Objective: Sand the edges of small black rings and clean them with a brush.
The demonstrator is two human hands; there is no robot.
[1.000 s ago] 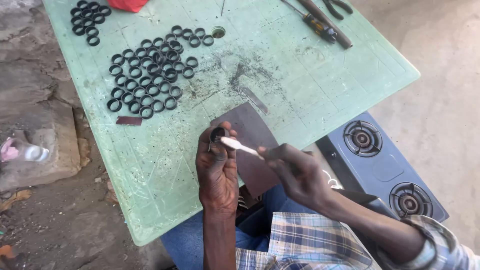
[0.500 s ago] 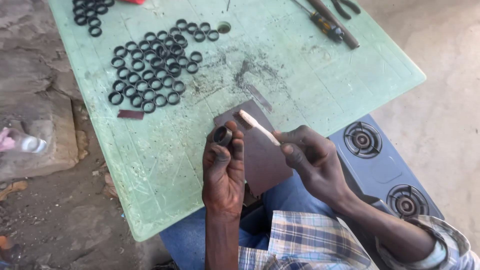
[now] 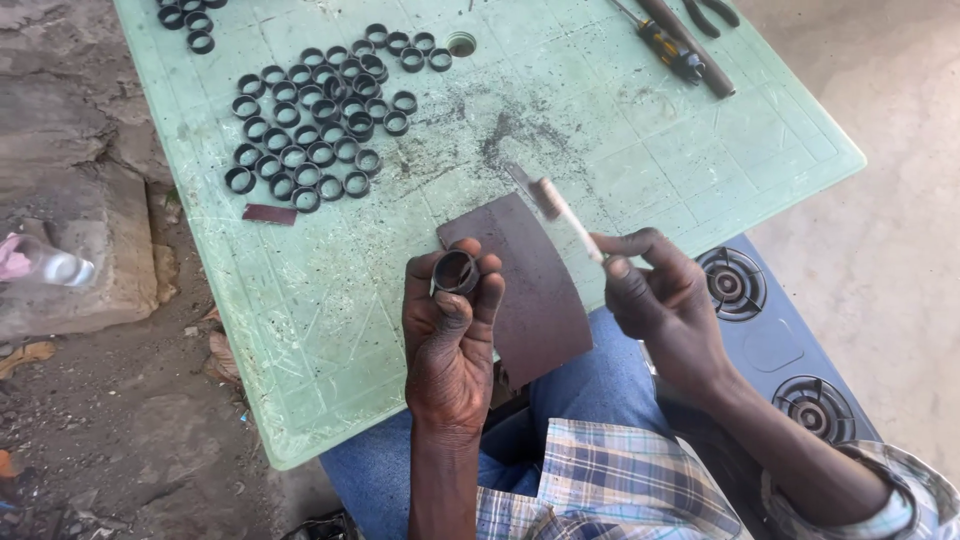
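Pinching a black rubber ring [image 3: 456,271] between thumb and fingertips of the left hand [image 3: 450,330], grip closed on it, bore facing up toward the camera, held above the near edge of the green surface [image 3: 620,140]. Gripping a thin knife [image 3: 556,207] in the right hand [image 3: 665,300], fingers tight on its handle, long axis slanting up-left, tip aimed away over the dark brown sheet [image 3: 535,290]. More rings [image 3: 310,125] clustered well apart, far left.

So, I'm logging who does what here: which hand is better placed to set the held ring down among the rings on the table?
Left, probably. The left hand already pinches the black ring, nearer the ring cluster on the green table. The right hand is occupied with a thin tool.
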